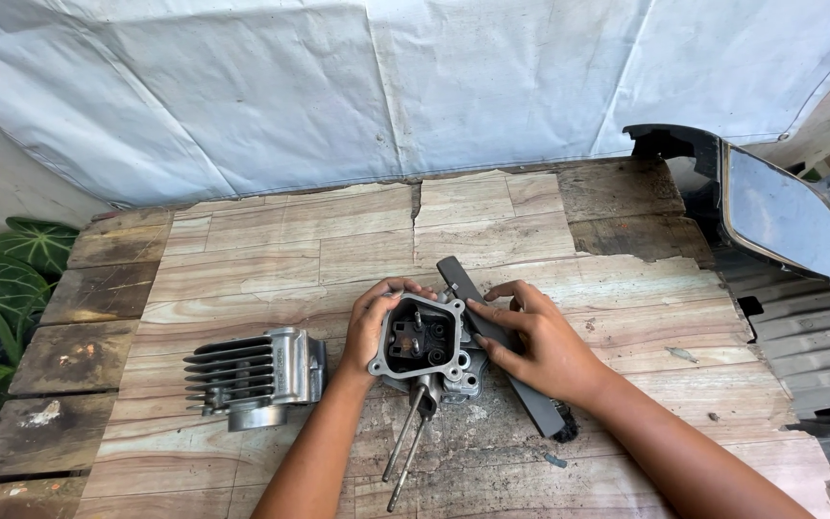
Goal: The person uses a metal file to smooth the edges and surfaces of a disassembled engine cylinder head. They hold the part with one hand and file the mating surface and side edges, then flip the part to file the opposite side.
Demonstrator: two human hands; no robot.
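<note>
Worn wooden planks of a table, backed by a white tarp, are seen from the head, where a cylinder head is gripped mid-table by the left hand and a dark brush by the right hand, with a finned cylinder lying nearby.

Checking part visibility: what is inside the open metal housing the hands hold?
Inside the metal housing, dark valve-like parts and a small upright stem show; deeper parts are shadowed. Two rods stick out below.

Two bare forearms and hands, left and right; no sleeves (short nails).
</note>
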